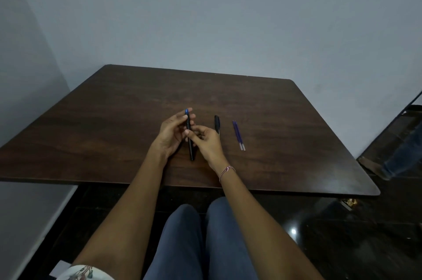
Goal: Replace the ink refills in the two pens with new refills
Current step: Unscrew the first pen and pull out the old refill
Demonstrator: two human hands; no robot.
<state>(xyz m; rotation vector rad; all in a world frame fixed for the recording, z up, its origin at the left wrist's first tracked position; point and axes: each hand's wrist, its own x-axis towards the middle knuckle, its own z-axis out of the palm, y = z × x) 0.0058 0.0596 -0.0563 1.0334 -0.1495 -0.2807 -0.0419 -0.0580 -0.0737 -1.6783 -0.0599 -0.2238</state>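
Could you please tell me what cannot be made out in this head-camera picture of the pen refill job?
- Middle of the held pen: covered by the left hand and right hand, so whether it is unscrewed is unclear.
- Lower part of the second pen on the table: hidden behind the right hand.
- Two refills: too small to judge tips or ink level.

dark brown woodgrain table (114, 106); black pen, blue tip (189, 133); second pen black (217, 124); purple refills (238, 134).
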